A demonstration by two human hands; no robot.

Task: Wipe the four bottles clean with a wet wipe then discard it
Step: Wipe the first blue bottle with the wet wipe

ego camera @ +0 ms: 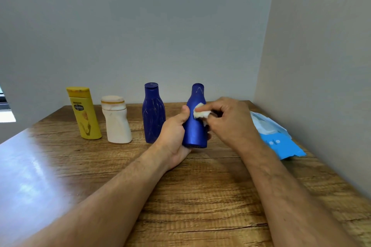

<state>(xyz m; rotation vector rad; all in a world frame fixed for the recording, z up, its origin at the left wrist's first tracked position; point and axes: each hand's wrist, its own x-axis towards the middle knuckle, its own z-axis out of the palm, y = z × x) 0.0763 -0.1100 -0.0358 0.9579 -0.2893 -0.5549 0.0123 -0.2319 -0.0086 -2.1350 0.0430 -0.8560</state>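
Observation:
Four bottles are in view on the wooden table (200,196). A yellow bottle (85,114) stands at the left, a white bottle (116,121) beside it, then a dark blue bottle (153,114) with pale streaks. My left hand (174,136) grips a second dark blue bottle (195,128), upright and lifted slightly off the table. My right hand (228,120) presses a crumpled white wet wipe (200,113) against that bottle's shoulder. Scratch marks show near its cap.
A blue wet-wipe packet (281,142) with its flap open lies at the right, against the side wall. Walls close off the back and the right of the table. The table's left edge runs diagonally at the left.

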